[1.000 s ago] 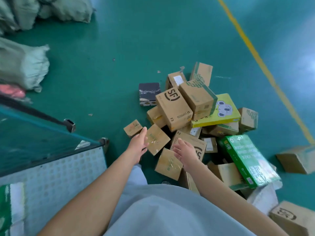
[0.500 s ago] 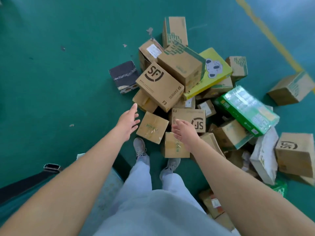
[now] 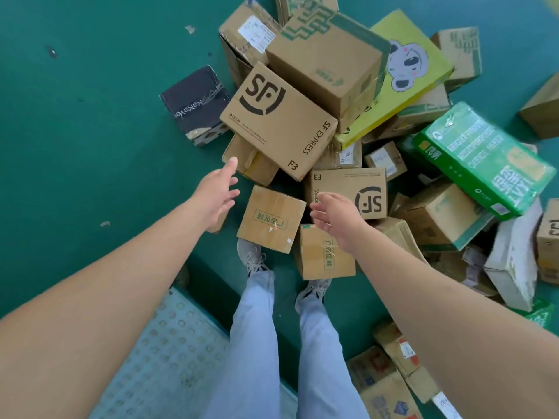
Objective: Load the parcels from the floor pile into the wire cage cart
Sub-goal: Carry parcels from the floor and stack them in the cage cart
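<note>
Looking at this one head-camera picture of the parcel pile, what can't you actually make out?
- Wire cage cart: only a corner of its perforated grey floor plate shows; the person's left forearm and the picture's bottom edge hide the rest.
- Small brown carton beneath the left hand: mostly covered by the hand.
- White shipping label on the far cardboard box: print too small to read.
- Brown carton at the right edge: cut off.
- Whether the right hand touches anything: unclear.
</note>
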The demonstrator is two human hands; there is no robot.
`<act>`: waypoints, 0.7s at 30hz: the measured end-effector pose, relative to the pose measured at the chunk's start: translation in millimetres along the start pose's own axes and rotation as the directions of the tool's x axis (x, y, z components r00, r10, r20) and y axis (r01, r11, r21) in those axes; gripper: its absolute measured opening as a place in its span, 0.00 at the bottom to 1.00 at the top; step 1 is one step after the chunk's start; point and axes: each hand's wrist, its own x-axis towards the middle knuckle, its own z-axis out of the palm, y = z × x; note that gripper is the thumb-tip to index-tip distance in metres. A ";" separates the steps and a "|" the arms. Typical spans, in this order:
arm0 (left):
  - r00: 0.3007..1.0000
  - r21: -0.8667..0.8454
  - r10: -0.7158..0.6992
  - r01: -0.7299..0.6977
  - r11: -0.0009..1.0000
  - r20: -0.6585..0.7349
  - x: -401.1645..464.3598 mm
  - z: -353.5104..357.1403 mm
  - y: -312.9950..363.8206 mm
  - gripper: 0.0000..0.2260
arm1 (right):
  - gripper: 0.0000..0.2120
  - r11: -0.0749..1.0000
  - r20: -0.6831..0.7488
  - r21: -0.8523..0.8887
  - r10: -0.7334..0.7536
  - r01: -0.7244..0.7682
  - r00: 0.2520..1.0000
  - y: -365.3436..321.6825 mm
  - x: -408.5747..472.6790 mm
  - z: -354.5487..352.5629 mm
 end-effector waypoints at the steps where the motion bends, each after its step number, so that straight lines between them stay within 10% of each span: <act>1: 1.000 0.017 -0.003 0.002 1.000 0.004 18.7 3.9 1.3 0.27 | 0.09 1.000 0.001 -0.001 0.006 -0.006 1.000 -2.0 16.8 2.1; 21: 0.943 0.596 0.294 -0.147 0.789 -0.156 271.7 29.4 86.1 0.40 | 0.26 0.990 -0.039 0.141 -0.005 0.010 0.999 -46.9 194.6 46.9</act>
